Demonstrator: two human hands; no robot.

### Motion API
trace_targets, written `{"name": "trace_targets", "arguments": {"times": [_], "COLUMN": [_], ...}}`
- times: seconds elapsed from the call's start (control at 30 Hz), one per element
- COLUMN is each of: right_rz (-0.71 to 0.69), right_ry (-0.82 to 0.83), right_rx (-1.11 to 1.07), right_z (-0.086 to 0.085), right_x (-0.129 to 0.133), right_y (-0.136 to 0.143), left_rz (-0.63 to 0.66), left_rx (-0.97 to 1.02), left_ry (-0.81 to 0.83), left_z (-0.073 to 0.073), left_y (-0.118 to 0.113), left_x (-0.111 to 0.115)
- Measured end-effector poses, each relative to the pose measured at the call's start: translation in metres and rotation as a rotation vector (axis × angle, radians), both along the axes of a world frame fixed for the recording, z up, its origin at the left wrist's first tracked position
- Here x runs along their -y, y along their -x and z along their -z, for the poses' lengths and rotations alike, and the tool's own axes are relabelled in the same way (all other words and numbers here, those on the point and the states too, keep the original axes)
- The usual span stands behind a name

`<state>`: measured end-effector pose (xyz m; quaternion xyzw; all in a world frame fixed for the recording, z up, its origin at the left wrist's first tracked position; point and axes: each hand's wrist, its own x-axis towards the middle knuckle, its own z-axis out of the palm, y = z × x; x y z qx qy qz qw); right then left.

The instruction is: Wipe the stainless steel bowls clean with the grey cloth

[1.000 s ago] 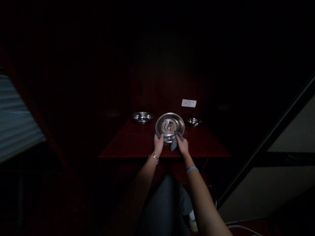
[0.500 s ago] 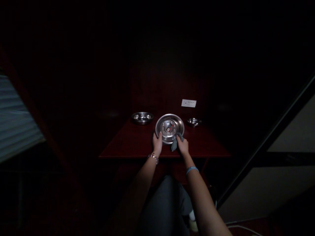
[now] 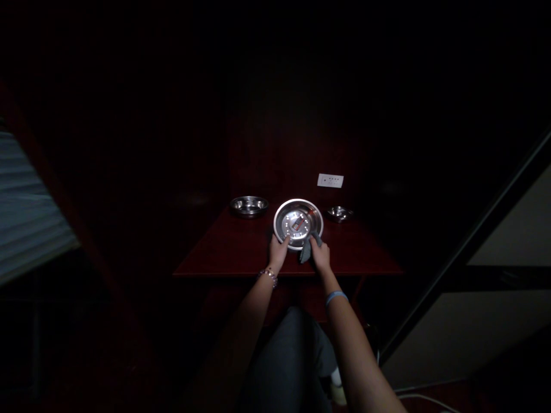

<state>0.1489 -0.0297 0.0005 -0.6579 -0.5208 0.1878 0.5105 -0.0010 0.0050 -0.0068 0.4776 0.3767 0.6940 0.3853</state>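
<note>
A round steel basin (image 3: 298, 223) with a small label inside is tilted toward me above the red table (image 3: 241, 255). My left hand (image 3: 279, 252) grips its lower left rim, thumb on the inside. At the lower right, my right hand (image 3: 319, 252) is closed on a grey cloth (image 3: 306, 251), which it presses against the rim and inner wall. The fingers under the basin are hidden.
Another steel basin (image 3: 249, 206) rests on the table at the back left. A smaller steel bowl (image 3: 339, 214) sits at the back right, below a white socket panel (image 3: 330, 180). My legs (image 3: 288, 355) are under the table's front edge.
The basin has turned a little, its label now more upright. My left hand has shifted slightly right along the rim. My right hand with the cloth has barely moved.
</note>
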Motion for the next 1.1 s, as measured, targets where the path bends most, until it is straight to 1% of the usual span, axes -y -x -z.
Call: {"name": "trace_targets", "arguments": {"times": [0.2, 0.37, 0.53, 0.83, 1.1], "right_rz": [0.001, 0.006, 0.009, 0.011, 0.013], "right_ry": [0.026, 0.068, 0.068, 0.057, 0.066], "right_rx": [0.012, 0.092, 0.146, 0.137, 0.119], "right_z": [0.0014, 0.0008, -0.0004, 0.0025, 0.0016], "right_x": [-0.001, -0.0007, 0.0003, -0.0019, -0.002], "right_y": [0.0004, 0.0016, 0.0017, 0.0013, 0.0013], "left_rz": [-0.01, -0.031, -0.026, -0.007, -0.001], "left_rx": [0.011, 0.028, 0.042, 0.059, 0.052], "left_ry": [-0.008, 0.005, 0.003, 0.015, 0.012], "left_z": [0.0022, -0.0005, -0.0032, -0.0009, -0.0011], "left_y": [-0.0005, -0.0011, -0.0013, -0.0019, -0.0011], "left_x": [-0.0038, -0.0028, -0.0004, -0.0028, -0.0013]}}
